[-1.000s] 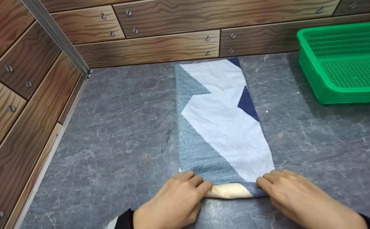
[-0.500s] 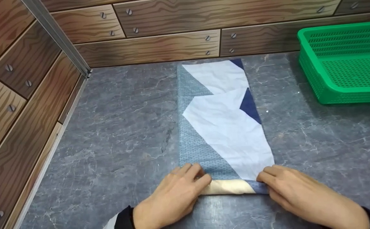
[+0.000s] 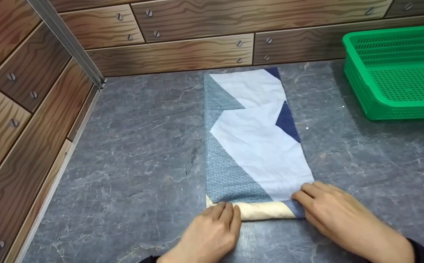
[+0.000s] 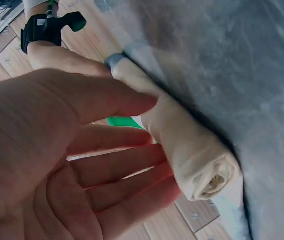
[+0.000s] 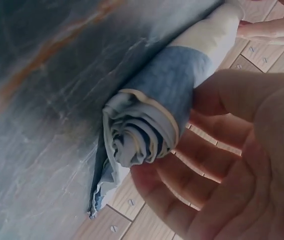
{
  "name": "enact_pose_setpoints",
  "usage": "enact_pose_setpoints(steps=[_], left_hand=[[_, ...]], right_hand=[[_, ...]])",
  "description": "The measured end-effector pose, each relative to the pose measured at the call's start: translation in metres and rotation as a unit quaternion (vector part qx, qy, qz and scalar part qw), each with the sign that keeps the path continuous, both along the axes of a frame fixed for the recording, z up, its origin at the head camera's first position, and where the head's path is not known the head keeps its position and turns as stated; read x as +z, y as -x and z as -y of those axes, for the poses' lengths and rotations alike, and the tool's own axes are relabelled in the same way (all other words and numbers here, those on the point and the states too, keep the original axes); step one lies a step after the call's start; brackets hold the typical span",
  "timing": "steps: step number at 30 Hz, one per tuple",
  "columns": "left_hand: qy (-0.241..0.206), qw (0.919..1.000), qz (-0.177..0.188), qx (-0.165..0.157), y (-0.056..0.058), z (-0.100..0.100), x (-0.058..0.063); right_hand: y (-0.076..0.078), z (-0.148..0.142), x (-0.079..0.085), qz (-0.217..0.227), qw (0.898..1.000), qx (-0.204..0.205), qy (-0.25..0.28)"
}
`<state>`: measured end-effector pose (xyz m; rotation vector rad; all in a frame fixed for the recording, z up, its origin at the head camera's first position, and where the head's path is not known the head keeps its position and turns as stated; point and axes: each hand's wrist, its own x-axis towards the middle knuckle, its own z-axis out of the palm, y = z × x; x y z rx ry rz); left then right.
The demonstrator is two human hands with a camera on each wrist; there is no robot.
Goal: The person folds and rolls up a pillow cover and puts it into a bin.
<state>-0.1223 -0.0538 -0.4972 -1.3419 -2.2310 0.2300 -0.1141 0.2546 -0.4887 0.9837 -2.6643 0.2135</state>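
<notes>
A long cloth (image 3: 257, 146) in white, grey-blue and navy lies lengthwise on the table in the head view. Its near end is wound into a cream and blue roll (image 3: 266, 211). My left hand (image 3: 214, 230) holds the left part of this roll, thumb and fingertips against it in the left wrist view, just short of its spiral end (image 4: 214, 180). At the other end, my right hand (image 3: 338, 215) grips the roll between thumb and fingers. Layered coils (image 5: 139, 137) show there in the right wrist view, and the flat cloth trails off beneath.
A green perforated plastic basket (image 3: 374, 109) stands on the right of the grey marbled table (image 3: 142, 146). Wood-patterned panels (image 3: 182, 60) with printed screws close off the back and left, meeting at a metal corner strip (image 3: 66, 40).
The roll has turned and shifted slightly away from the person, taking up a little more cloth. The left hand's fingers have re-placed themselves on the roll; the right hand has moved a little forward.
</notes>
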Motion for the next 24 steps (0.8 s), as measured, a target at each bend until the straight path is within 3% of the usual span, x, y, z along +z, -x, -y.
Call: enact_pose_setpoints(steps=[3, 8, 16, 24], left_hand=[[0.004, 1.0000, 0.003, 0.005, 0.003, 0.000, -0.002], [0.001, 0.9994, 0.035, -0.003, 0.010, 0.001, -0.001], [-0.002, 0.9959, 0.089, -0.012, 0.016, 0.004, 0.001], [-0.015, 0.9887, 0.149, -0.011, 0.019, 0.007, 0.002]], right_hand=[[-0.002, 0.003, 0.004, -0.025, 1.000, 0.011, 0.008], [-0.008, 0.008, 0.008, -0.030, 0.999, 0.034, 0.012], [-0.009, 0.014, -0.002, -0.049, 0.998, 0.029, -0.011], [-0.009, 0.008, -0.005, 0.000, 0.999, 0.028, -0.016]])
